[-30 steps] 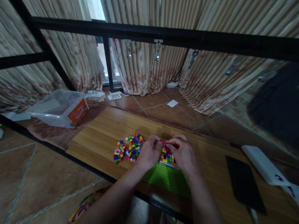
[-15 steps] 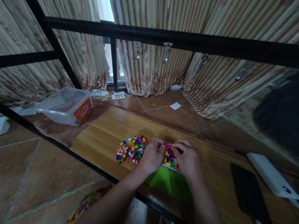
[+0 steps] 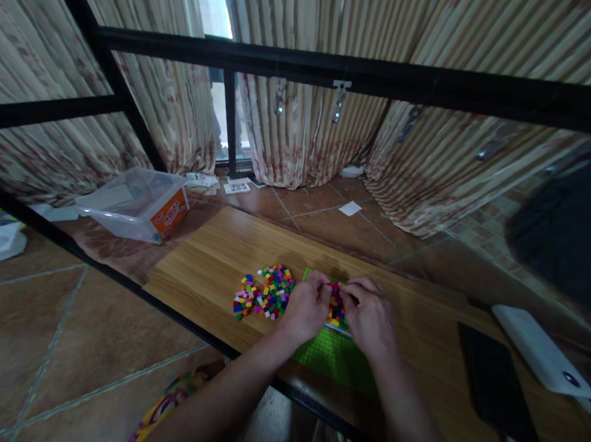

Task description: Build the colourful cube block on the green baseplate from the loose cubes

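Observation:
A green studded baseplate (image 3: 337,360) lies on the wooden tabletop, with a patch of small coloured bricks (image 3: 336,315) set in rows on its upper part. My left hand (image 3: 306,310) is over the left side of this patch, fingers pinched at its top. From the right, my right hand (image 3: 371,317) reaches in with thumb and index finger pinched together, close to the left fingertips. Whatever is between the fingers of either hand is too small to make out. Left of my left hand spreads a heap of loose coloured bricks (image 3: 277,292).
A black phone-like slab (image 3: 496,380) with a cable and a white device (image 3: 535,346) lie at the right. Beyond the table's left end stands a clear plastic bin (image 3: 131,204). A black metal bar (image 3: 305,65) crosses in front of the curtains (image 3: 301,134).
My fingertips have come closer together over the top of the brick patch, and my hands cover more of it. The whole view has shifted slightly.

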`<state>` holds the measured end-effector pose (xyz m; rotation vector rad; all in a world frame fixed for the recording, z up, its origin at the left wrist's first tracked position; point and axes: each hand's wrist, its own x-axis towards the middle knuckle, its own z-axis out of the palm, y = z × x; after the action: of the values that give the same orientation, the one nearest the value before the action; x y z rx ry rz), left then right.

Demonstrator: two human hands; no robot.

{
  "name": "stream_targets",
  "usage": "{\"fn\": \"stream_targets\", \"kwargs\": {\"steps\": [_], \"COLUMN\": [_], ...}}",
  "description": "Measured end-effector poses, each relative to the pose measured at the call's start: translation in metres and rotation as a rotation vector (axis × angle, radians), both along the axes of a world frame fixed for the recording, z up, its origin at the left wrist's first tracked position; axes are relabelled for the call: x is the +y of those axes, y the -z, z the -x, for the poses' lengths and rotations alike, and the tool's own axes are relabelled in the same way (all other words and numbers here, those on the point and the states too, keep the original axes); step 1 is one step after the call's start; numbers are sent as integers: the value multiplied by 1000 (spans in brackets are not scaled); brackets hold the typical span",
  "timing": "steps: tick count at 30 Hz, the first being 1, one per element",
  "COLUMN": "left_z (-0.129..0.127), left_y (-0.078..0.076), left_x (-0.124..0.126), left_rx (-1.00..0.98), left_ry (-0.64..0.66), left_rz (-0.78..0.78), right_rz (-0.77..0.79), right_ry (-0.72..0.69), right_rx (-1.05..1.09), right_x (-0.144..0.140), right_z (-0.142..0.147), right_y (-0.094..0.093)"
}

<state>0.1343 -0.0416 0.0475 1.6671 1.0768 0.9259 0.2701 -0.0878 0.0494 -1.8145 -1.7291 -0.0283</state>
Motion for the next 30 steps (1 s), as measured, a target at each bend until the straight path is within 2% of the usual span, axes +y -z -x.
{"fn": "stream_targets", "kwargs": {"steps": [6, 14, 21, 25, 30], "left_z": [1, 7, 1, -1, -3], "left_y": [-1, -2, -3, -7, -11], "left_x": [1, 10, 6, 2, -1], "left_rx": [15, -146, -309, -319, -331], "left_ry": [8, 12, 56, 93, 68], "left_rz": [-5, 44, 96, 124, 158], "right_rz": [2, -125, -68, -72, -98], "right_ry": [-7, 90, -72, -59, -41], "right_rx": [52, 377, 459, 530, 547], "right_x": [0, -5, -4, -3, -5], "right_z": [1, -2, 5, 10, 10], "right_y": [1, -6, -15, -14, -13]}}
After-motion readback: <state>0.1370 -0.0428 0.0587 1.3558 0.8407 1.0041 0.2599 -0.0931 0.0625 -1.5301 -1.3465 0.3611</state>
